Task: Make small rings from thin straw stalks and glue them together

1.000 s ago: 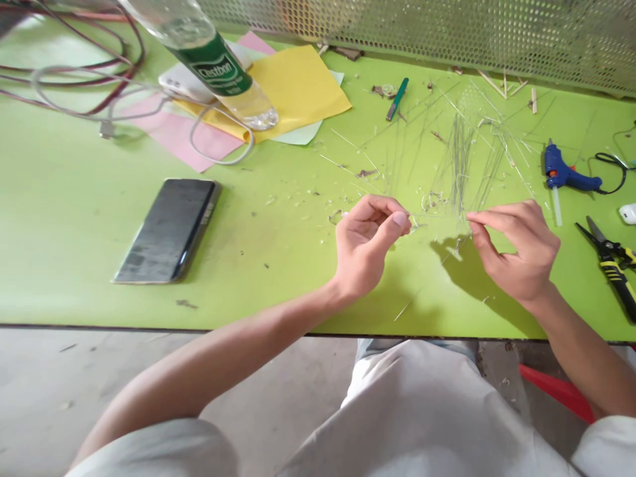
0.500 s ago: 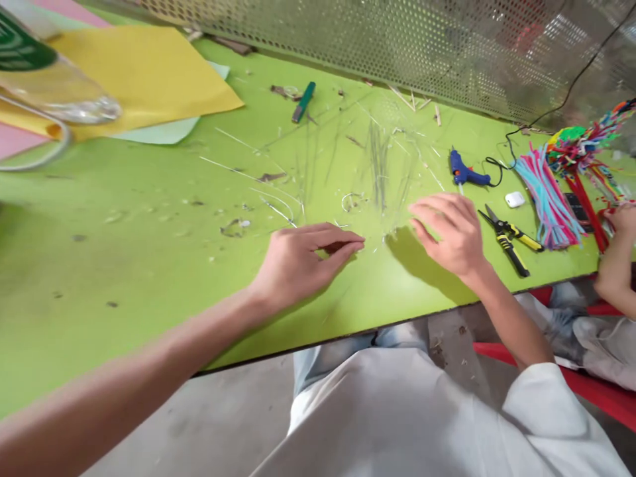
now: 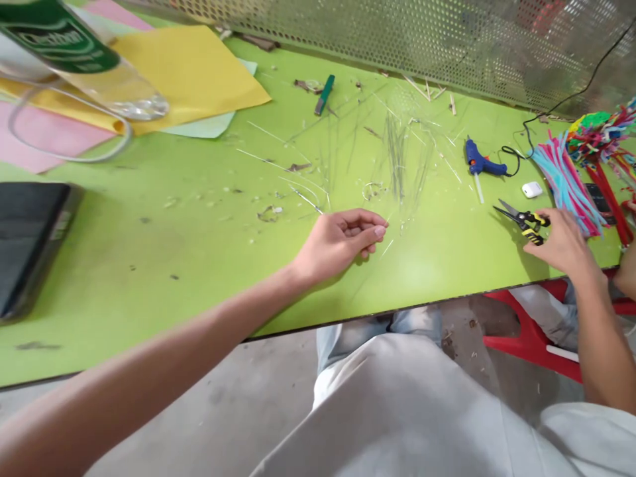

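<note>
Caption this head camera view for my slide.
Right hand touches yellow-handled snips while the left hand rests curled on the green table.

Loose white shirt [image 3: 422, 411], blue jeans [image 3: 380, 326]

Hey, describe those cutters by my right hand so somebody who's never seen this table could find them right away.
Start at the green table and go to its right end, near the front edge, where the right hand is. The snips lie at its fingertips, blades pointing left, nearer you than the blue glue gun. They are the only tool with black-and-yellow handles and bare metal blades.
</note>
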A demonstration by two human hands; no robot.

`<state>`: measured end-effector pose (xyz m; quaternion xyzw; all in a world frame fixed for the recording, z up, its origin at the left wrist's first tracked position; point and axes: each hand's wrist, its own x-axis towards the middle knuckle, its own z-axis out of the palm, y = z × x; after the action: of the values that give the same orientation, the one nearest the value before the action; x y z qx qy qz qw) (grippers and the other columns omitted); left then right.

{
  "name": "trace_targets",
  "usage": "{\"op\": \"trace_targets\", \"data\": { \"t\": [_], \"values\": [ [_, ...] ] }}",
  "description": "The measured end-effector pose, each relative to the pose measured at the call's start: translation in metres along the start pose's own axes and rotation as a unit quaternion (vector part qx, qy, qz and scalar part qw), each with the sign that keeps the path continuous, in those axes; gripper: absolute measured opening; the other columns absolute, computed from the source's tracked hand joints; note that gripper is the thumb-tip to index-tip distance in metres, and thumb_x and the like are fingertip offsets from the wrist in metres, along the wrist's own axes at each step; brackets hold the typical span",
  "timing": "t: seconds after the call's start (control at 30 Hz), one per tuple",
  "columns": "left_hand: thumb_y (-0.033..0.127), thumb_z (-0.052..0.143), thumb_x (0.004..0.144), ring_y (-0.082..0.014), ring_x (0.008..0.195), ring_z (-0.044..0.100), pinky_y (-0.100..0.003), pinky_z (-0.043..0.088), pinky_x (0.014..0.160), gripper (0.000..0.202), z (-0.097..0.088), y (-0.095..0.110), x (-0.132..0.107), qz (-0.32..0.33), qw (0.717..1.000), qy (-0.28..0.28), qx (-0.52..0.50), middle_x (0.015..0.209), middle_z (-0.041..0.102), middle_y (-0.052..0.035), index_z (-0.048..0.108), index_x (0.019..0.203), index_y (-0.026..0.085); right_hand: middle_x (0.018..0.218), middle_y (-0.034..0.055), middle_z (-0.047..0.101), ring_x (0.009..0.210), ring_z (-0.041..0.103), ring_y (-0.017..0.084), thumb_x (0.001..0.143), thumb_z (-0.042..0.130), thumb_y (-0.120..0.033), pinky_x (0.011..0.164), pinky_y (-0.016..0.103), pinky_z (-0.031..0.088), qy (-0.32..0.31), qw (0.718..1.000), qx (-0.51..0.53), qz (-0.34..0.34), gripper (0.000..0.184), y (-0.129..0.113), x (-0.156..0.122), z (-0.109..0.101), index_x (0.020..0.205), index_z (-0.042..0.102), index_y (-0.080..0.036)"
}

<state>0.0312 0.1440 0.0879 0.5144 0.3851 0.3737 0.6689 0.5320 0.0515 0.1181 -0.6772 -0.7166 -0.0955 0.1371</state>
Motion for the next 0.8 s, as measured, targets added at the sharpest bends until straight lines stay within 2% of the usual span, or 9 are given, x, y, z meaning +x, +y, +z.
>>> {"op": "trace_targets", "data": {
  "t": [0.07,0.13,0.23,0.33,0.4,0.47,0.57,0.67,0.8],
  "values": [
    [0.035,0.097,0.077,-0.0116,0.051,0.062,-0.020,0.051,0.044,0.029,0.001,-0.001,0.000,0.001,1.000,-0.008,-0.016,0.067,0.070,-0.0037,0.080,0.090,0.014,0.111,0.0218,0.080,0.104,0.077,0.036,0.067,0.097,-0.025,0.085,0.041,0.059,0.070,0.995,-0.003,-0.067,0.068,-0.033,0.000,-0.004,0.131,0.076,-0.018],
    [0.036,0.097,0.077,-0.0124,0.053,0.063,-0.020,0.052,0.045,0.031,0.002,-0.002,0.000,0.004,0.999,-0.016,-0.031,0.069,0.071,-0.0039,0.079,0.090,0.014,0.123,0.0209,0.077,0.115,0.075,0.035,0.082,0.082,-0.016,0.099,0.041,0.059,0.082,0.988,0.021,-0.132,0.066,-0.077,0.000,-0.009,0.146,0.068,-0.023],
    [0.040,0.098,0.079,-0.0141,0.057,0.067,-0.023,0.054,0.049,0.035,0.004,-0.002,-0.001,0.020,0.998,-0.026,-0.057,0.072,0.073,-0.0048,0.076,0.090,0.015,0.137,0.0140,0.071,0.130,0.071,0.035,0.089,0.060,-0.003,0.113,0.054,0.058,0.012,0.983,0.076,-0.168,0.066,-0.143,0.009,-0.009,0.150,0.062,-0.029],
    [0.046,0.097,0.081,-0.0149,0.059,0.068,-0.026,0.057,0.052,0.039,0.005,-0.002,-0.002,0.043,0.995,-0.033,-0.079,0.074,0.075,-0.0059,0.075,0.090,0.015,0.143,0.0098,0.070,0.144,0.063,0.032,0.088,0.054,0.001,0.122,0.058,0.053,-0.044,0.963,0.144,-0.225,0.064,-0.189,0.028,0.010,0.142,0.062,-0.031],
    [0.049,0.096,0.081,-0.0149,0.058,0.068,-0.027,0.057,0.052,0.041,0.005,-0.002,-0.001,0.053,0.994,-0.026,-0.090,0.075,0.075,-0.0059,0.075,0.090,0.015,0.134,0.0101,0.073,0.133,0.067,0.032,0.090,0.057,-0.003,0.119,0.058,0.054,-0.049,0.963,0.159,-0.211,0.056,-0.206,0.044,0.027,0.138,0.062,-0.030],
    [0.050,0.096,0.081,-0.0146,0.058,0.069,-0.027,0.057,0.052,0.042,0.005,-0.002,0.000,0.060,0.994,-0.013,-0.094,0.075,0.076,-0.0055,0.074,0.089,0.015,0.123,0.0124,0.075,0.117,0.070,0.033,0.092,0.068,-0.016,0.105,0.054,0.060,-0.030,0.971,0.163,-0.172,0.044,-0.216,0.058,0.041,0.134,0.062,-0.025],
    [0.051,0.096,0.081,-0.0139,0.059,0.069,-0.025,0.057,0.053,0.043,0.004,-0.003,0.002,0.075,0.993,0.003,-0.088,0.074,0.076,-0.0047,0.074,0.090,0.015,0.108,0.0119,0.074,0.106,0.068,0.032,0.093,0.076,-0.034,0.089,0.046,0.060,-0.016,0.979,0.157,-0.129,0.026,-0.226,0.074,0.052,0.114,0.067,-0.022],
    [0.054,0.095,0.081,-0.0138,0.060,0.069,-0.025,0.057,0.053,0.045,0.004,-0.004,0.003,0.085,0.993,0.012,-0.084,0.074,0.075,-0.0043,0.073,0.089,0.016,0.100,0.0092,0.072,0.101,0.066,0.030,0.093,0.073,-0.031,0.082,0.041,0.055,-0.028,0.983,0.144,-0.110,0.012,-0.233,0.081,0.053,0.099,0.065,-0.024],
    [0.059,0.094,0.081,-0.0137,0.059,0.068,-0.025,0.058,0.054,0.049,0.003,-0.005,0.003,0.087,0.993,0.007,-0.074,0.074,0.074,-0.0045,0.070,0.088,0.016,0.097,0.0087,0.071,0.098,0.065,0.029,0.090,0.070,-0.022,0.078,0.039,0.051,-0.020,0.988,0.124,-0.085,0.009,-0.240,0.081,0.053,0.095,0.062,-0.025]
  ]
}}
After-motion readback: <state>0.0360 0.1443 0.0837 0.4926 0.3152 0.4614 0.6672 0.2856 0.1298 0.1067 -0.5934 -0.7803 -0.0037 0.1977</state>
